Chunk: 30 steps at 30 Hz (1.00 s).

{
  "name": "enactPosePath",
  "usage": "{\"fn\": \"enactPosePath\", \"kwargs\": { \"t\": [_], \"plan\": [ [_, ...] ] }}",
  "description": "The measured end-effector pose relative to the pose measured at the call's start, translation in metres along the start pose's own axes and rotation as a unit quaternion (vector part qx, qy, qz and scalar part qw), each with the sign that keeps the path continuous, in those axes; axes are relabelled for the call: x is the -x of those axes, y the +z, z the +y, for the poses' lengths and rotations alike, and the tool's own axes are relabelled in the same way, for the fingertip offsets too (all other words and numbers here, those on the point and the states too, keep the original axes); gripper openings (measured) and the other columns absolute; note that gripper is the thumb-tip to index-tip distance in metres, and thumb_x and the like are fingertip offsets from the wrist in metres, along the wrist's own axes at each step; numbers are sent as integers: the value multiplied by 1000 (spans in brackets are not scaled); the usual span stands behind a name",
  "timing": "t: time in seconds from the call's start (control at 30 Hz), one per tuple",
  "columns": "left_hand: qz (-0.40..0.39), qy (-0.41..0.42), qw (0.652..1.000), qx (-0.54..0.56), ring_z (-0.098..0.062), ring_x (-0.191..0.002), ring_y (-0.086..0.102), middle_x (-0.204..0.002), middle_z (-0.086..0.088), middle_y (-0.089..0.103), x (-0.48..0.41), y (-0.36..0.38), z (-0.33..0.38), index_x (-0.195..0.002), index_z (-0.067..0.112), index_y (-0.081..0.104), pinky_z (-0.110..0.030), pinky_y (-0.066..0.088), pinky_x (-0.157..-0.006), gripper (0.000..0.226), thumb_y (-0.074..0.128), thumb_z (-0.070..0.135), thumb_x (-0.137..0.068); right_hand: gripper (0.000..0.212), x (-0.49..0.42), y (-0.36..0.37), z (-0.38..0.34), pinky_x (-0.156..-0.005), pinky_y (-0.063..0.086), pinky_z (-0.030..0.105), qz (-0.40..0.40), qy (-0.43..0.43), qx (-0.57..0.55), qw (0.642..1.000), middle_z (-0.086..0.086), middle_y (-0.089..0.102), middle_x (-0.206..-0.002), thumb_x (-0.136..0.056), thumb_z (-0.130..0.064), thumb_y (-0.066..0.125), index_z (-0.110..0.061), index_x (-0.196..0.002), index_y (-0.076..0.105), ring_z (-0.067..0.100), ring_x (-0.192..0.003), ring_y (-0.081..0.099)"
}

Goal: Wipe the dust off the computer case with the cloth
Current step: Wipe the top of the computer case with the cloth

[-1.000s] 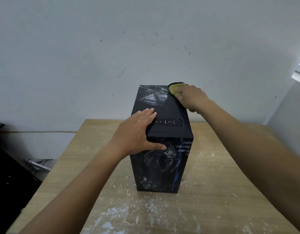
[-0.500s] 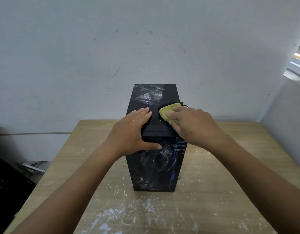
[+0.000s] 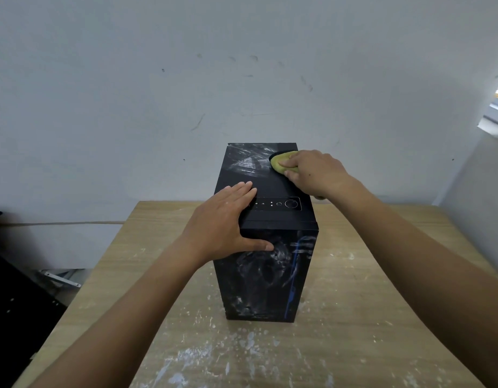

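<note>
Computer case (image 3: 270, 189): standing upright on the desk (image 3: 368, 303), black, narrow front face turned toward the viewer.
Cloth (image 3: 280, 163): yellow-green, lying on the case top at its far right corner, tucked under the right hand.
Right hand (image 3: 315, 170): curling its fingers over the cloth, gripping it and pressing it onto the case top.
Left hand (image 3: 222, 222): lying flat with fingers straight on the near left of the case top, thumb reaching down over the front face, steadying the case.
Change: sweeping back out to the far corner, having been down beside the button strip (image 3: 275, 204) half a second ago; stroking to and fro along the right side of the top.
Dust (image 3: 247, 163): streaking white across the far left of the case top and smearing the front face heavily; right strip looking darker.
Meaning for the task: likely progressing on the top only; far left patch and front face waiting for the cloth.
</note>
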<state>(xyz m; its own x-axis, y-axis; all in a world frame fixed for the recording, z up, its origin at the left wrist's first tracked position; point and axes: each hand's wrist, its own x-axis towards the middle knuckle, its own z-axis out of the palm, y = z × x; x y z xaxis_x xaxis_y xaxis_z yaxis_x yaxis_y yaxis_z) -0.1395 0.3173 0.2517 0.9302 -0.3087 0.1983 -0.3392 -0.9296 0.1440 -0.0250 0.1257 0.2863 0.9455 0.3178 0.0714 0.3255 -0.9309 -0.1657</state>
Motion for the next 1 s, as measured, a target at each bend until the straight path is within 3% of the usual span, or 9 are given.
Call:
{"fn": "enactPosePath", "kwargs": {
  "t": [0.27,0.43,0.73,0.87,0.97,1.0],
  "plan": [
    [31,16,999,14,-1,-148,10,-162,11,17,0,6,-5,-155,20,24,-15,-3,-116,118,60,83,-63,30,22,-6,5,-94,45,43,-17,-91,18,996,-4,53,-136,-98,-36,49,-38,-126,61,25,-117,53],
    [38,23,999,23,-1,-147,16,-160,10,24,0,6,-6,-153,18,31,-9,-5,-112,115,64,80,-62,31,11,-6,-8,-97,40,33,-29,-149,-1,988,-9,52,-134,-97,-37,51,-37,-127,60,16,-121,49],
    [46,22,998,35,-5,-147,16,-160,8,25,1,3,-4,-153,18,30,-11,-3,-108,111,65,77,-65,31,-35,-1,-64,-106,37,38,-74,-187,-13,980,-8,53,-138,-95,-37,54,-43,-125,60,19,-128,46],
    [54,23,998,28,-10,-145,26,-156,4,36,0,4,-5,-150,16,37,-18,12,-112,110,62,79,-64,27,-44,3,-88,-98,45,34,-100,-198,-47,974,-11,61,-127,-94,-34,54,-46,-116,64,18,-115,56],
    [49,17,998,22,-11,-140,35,-150,4,45,-1,5,-5,-148,17,41,-24,28,-112,108,61,81,-63,27,-45,9,-97,-70,46,11,-120,-211,-98,965,-18,66,-115,-95,-24,51,-39,-107,70,5,-91,61],
    [50,15,998,23,-11,-139,36,-149,4,46,-1,5,-5,-147,17,42,-25,31,-111,108,61,81,-63,27,-44,10,-97,-65,45,9,-119,-210,-106,965,-18,67,-113,-95,-24,51,-40,-106,70,2,-86,60]
  ]
}}
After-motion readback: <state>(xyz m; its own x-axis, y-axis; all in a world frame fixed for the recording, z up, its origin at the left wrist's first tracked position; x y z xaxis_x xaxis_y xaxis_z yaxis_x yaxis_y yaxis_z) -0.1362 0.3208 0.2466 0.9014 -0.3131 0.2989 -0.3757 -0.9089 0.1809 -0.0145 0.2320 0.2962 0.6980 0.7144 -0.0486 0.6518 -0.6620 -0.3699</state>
